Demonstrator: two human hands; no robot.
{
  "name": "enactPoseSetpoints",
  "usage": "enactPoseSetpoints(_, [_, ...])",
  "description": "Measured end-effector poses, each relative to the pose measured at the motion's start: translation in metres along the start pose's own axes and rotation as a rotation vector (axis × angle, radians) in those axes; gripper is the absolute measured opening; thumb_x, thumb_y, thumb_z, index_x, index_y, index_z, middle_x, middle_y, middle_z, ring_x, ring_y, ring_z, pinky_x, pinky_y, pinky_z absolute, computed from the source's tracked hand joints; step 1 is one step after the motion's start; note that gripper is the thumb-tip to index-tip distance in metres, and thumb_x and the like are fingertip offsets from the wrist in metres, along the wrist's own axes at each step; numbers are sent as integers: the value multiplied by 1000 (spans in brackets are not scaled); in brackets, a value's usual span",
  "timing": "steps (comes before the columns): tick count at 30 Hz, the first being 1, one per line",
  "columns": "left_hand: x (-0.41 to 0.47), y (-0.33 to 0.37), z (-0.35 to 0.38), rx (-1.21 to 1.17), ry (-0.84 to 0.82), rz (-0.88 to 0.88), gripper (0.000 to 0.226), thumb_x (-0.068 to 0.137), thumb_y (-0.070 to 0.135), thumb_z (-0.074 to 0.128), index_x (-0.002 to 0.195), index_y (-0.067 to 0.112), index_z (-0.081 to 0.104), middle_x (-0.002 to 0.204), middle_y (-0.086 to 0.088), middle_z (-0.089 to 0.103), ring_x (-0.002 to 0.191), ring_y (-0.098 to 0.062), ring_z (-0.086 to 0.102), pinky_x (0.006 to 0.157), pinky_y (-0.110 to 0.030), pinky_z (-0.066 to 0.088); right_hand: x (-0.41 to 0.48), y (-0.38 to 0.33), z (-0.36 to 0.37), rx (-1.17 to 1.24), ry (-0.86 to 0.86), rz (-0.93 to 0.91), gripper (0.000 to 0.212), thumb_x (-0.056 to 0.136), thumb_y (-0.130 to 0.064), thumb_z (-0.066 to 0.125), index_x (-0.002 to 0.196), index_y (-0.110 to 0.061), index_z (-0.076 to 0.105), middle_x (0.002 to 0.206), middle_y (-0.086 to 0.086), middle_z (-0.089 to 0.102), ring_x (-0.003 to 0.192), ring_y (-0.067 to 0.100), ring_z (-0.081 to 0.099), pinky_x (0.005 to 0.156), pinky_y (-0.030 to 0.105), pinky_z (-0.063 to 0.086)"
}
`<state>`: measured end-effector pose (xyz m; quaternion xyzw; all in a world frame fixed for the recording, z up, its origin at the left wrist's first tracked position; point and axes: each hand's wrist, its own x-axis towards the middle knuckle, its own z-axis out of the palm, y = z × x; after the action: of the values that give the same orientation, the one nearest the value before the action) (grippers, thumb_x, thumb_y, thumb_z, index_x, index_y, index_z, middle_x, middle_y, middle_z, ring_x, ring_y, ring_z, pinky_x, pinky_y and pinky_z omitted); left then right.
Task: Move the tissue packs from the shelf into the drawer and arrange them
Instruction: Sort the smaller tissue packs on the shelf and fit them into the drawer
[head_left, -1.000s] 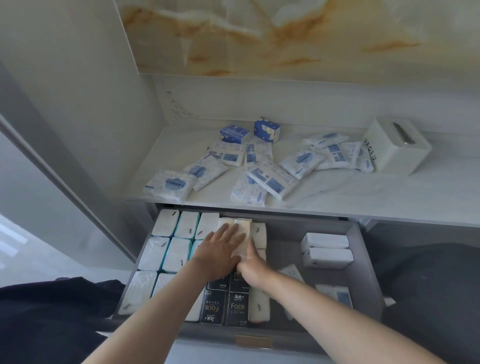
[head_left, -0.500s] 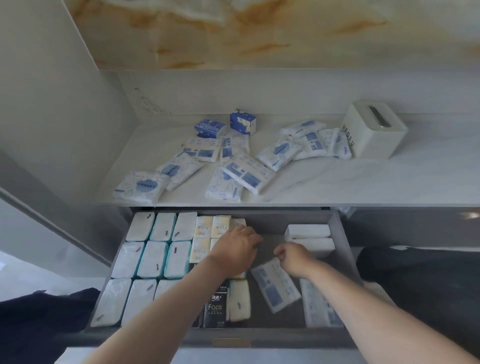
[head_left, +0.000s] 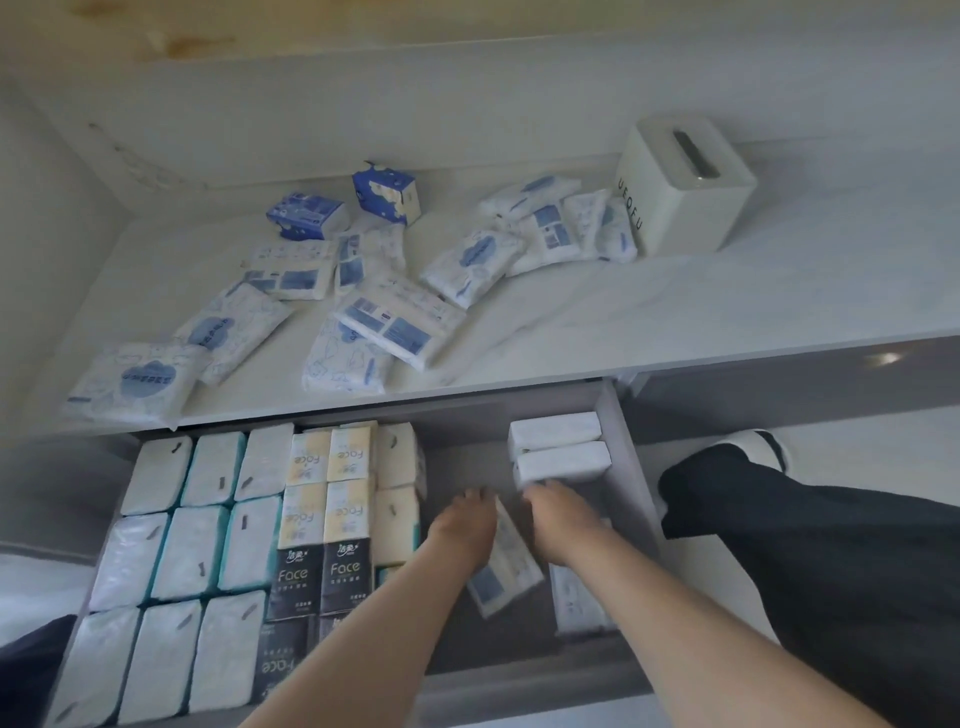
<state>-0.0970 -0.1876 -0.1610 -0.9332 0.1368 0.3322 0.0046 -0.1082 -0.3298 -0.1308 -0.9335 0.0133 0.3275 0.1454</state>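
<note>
Down in the grey drawer (head_left: 462, 452), the left hand (head_left: 462, 527) and right hand (head_left: 563, 519) sandwich a blue-white tissue pack (head_left: 506, 571), probably to square it on edge; the left fingers lie together, the right ones are too blurred to tell.

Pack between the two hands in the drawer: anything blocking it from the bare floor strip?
Nothing visible. The blue-and-white pack lies between the left hand and right hand on bare drawer floor, which is open back to the white packs. A second pack lies to its right.

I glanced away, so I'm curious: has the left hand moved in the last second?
Yes. The left hand has slid right, off the cream Face packs, to the blue-and-white pack lying in the drawer.
</note>
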Motion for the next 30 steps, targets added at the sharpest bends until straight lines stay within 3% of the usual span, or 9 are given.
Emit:
enactPoseSetpoints(5, [-1, 0, 1, 0, -42, 25, 46, 91, 12, 57, 136, 9, 45, 139, -16, 47, 127, -31, 47, 102, -40, 44, -4, 16, -4, -358, -209, 33, 47, 91, 2, 56, 137, -7, 51, 140, 14, 51, 124, 32, 54, 99, 38, 48])
enactPoseSetpoints(9, [-12, -5, -4, -150, -60, 74, 41, 92, 12, 56, 133, 9, 49, 139, -14, 49, 127, -30, 49, 101, -35, 44, -15, 10, -14, -544, -169, -5, 38, 92, -5, 58, 130, -8, 58, 136, 12, 56, 123, 30, 55, 97, 37, 48])
enactPoseSetpoints(12, [-22, -10, -15, -206, 27, 73, 35, 92, 10, 52, 127, 12, 53, 131, -12, 57, 118, -30, 56, 93, -35, 47, -23, 3, -27, -585, -101, -90, 36, 89, -15, 60, 125, -14, 62, 131, 10, 57, 123, 30, 49, 103, 39, 40])
enactPoseSetpoints(15, [-32, -11, -36, -212, 190, 57, 30, 88, 14, 54, 117, 22, 57, 115, -8, 66, 104, -28, 63, 80, -35, 51, -32, -1, -41, -380, -89, -185, 24, 82, -15, 61, 105, -21, 65, 101, 4, 63, 96, 29, 60, 79, 34, 48])
enactPoseSetpoints(17, [-40, -12, -49, -254, 285, 62, 28, 87, 25, 60, 114, 29, 60, 110, -2, 68, 102, -26, 64, 81, -33, 53, -37, -9, -46, -255, -11, -259, 15, 84, -18, 61, 96, -27, 60, 92, 0, 60, 87, 28, 61, 67, 30, 44])
enactPoseSetpoints(19, [-47, -16, -56, -386, 317, 90, 26, 90, 28, 59, 115, 28, 62, 108, -1, 69, 101, -24, 64, 79, -29, 51, -42, -19, -45, -203, 114, -325, 16, 86, -15, 61, 93, -28, 56, 96, 2, 60, 91, 28, 60, 68, 32, 45])
enactPoseSetpoints(23, [-56, -32, -55, -644, 276, 100, 31, 92, 13, 50, 117, 26, 64, 108, 0, 69, 100, -21, 63, 81, -27, 49, -44, -33, -28, -115, 285, -382, 25, 83, -5, 61, 106, -15, 56, 116, 8, 56, 106, 31, 56, 79, 37, 46])
enactPoseSetpoints(27, [-59, -43, -60, -655, 229, 73, 44, 96, 10, 44, 136, 25, 54, 126, -2, 62, 111, -21, 58, 87, -23, 42, -40, -37, -15, 18, 380, -388, 41, 78, 8, 57, 110, -14, 45, 128, 6, 36, 104, 31, 56, 80, 42, 49])
enactPoseSetpoints(30, [-58, -48, -68, -641, 193, 80, 47, 96, 10, 39, 137, 27, 53, 129, -3, 62, 111, -21, 58, 92, -29, 46, -36, -41, -16, 180, 373, -361, 48, 90, -1, 47, 134, -18, 37, 128, 8, 49, 109, 29, 57, 89, 40, 48])
